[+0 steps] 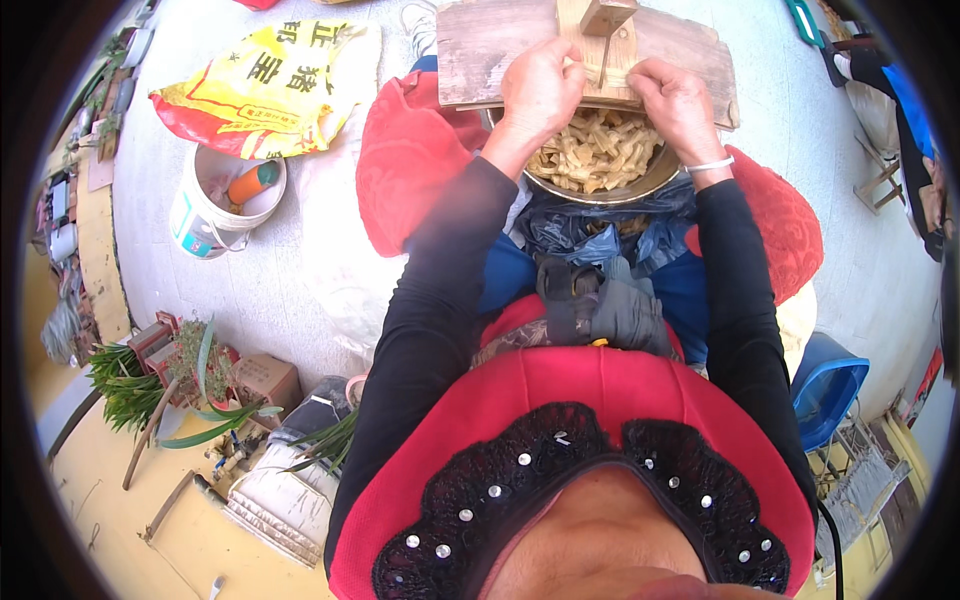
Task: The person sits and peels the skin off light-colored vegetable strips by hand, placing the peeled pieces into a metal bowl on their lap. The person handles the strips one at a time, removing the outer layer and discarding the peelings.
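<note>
A worn wooden board (pixel 475 55) with an upright wooden block (pixel 600 25) lies across the far rim of a metal bowl (pixel 610 188). The bowl is full of pale tan cut strips (pixel 600 150). My left hand (pixel 540 90) rests on the board's near edge with its fingers curled over a pale strip next to the block. My right hand (pixel 675 100) is closed on the strip at the same edge, a light band on its wrist. Both black sleeves reach over the bowl.
Dark plastic bag (pixel 580 230) and grey gloves (pixel 605 300) lie in my lap on red cloth. A white bucket (pixel 215 205) with an orange tool and a yellow-red sack (pixel 275 85) sit on the concrete at left. Blue stool (pixel 830 385) at right. Potted greens (pixel 190 375) lower left.
</note>
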`<state>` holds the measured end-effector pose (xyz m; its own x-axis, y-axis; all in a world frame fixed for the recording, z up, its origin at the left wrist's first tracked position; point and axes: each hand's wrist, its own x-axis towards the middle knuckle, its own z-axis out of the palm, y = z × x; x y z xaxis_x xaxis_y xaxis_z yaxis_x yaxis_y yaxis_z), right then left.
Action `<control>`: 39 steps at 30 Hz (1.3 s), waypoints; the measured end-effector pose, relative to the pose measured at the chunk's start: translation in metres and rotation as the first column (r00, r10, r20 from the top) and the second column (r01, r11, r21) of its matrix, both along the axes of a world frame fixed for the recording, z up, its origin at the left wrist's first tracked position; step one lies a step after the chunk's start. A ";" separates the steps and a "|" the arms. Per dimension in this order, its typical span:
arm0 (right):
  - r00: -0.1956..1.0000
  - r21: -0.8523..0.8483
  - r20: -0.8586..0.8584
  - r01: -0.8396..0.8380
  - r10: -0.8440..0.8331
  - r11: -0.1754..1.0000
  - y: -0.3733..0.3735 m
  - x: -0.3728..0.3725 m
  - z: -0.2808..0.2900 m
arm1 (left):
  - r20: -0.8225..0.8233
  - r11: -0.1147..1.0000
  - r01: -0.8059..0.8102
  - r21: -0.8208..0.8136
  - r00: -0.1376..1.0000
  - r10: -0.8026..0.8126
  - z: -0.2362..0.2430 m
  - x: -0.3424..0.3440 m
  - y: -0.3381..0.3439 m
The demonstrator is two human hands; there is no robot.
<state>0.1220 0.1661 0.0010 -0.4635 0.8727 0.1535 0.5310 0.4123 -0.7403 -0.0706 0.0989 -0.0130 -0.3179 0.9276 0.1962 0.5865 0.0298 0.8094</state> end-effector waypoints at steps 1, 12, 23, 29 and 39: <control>0.996 0.085 0.082 0.032 -0.039 0.996 0.001 0.005 0.001 | -0.141 0.999 -0.051 0.004 0.989 0.051 0.002 0.001 0.000; 0.916 -0.641 -0.401 -0.283 0.003 0.713 -0.034 0.016 0.015 | 0.046 0.956 0.160 0.247 0.983 -0.176 0.021 0.029 -0.047; 0.918 -0.599 -0.396 -0.256 -0.003 0.759 -0.043 0.027 0.021 | 0.626 0.987 0.152 0.060 0.764 -0.156 0.012 0.029 -0.043; 0.946 -0.315 -0.325 -0.105 -0.004 0.943 -0.038 0.005 0.020 | 0.586 0.989 0.128 0.068 0.798 -0.143 0.008 0.018 -0.024; 0.988 -0.103 -0.141 0.052 -0.066 0.993 -0.028 -0.013 0.019 | 0.401 0.993 0.089 0.080 0.909 -0.114 0.011 0.011 -0.007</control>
<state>0.1095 0.1377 0.0195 -0.3900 0.9121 0.1263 0.4375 0.3042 -0.8462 -0.0596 0.0923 -0.0022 -0.2860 0.9499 0.1263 0.2065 -0.0676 0.9761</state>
